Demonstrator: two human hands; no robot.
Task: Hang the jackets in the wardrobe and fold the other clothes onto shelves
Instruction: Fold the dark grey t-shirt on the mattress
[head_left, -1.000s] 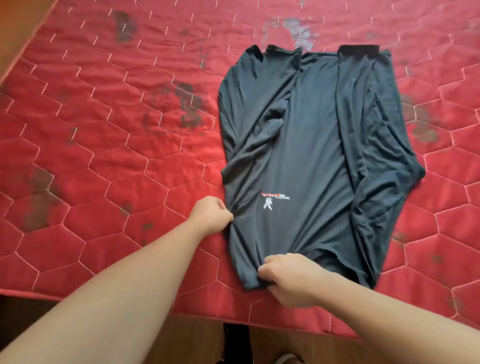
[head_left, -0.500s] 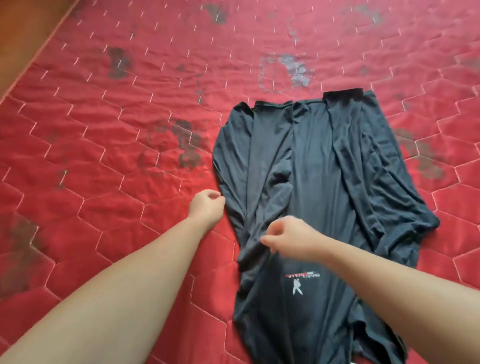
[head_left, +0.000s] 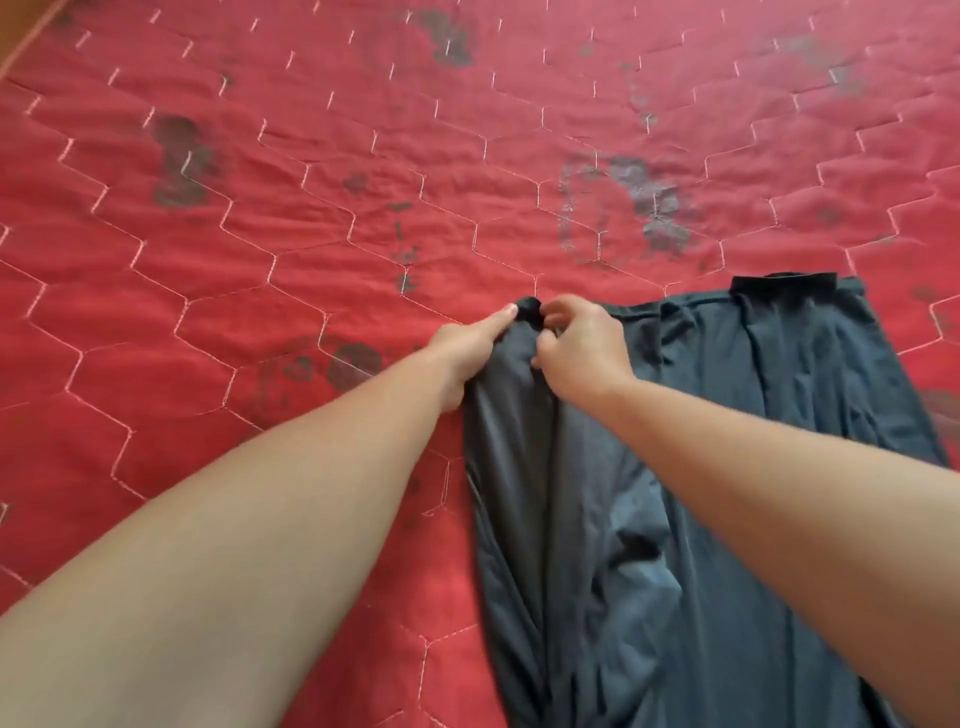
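Observation:
A dark grey shirt (head_left: 727, 395) lies on the red quilted mattress (head_left: 311, 208), its sides folded inward and a black band (head_left: 784, 285) at its far edge. Both hands meet at the shirt's far left corner. My left hand (head_left: 470, 345) holds the left edge there, one digit stretched out to the corner tip. My right hand (head_left: 582, 343) pinches the same corner from the right with curled fingers. The shirt's near end runs out of the bottom of the frame under my right forearm.
The mattress cover has hexagon stitching and several dark worn patches (head_left: 179, 156). A strip of wooden floor (head_left: 21, 31) shows at the top left corner. Bare mattress stretches to the left and beyond the shirt.
Both hands left the shirt's near hem and moved up along its left side to the far left corner. The view moved forward with them, so the logo is out of sight.

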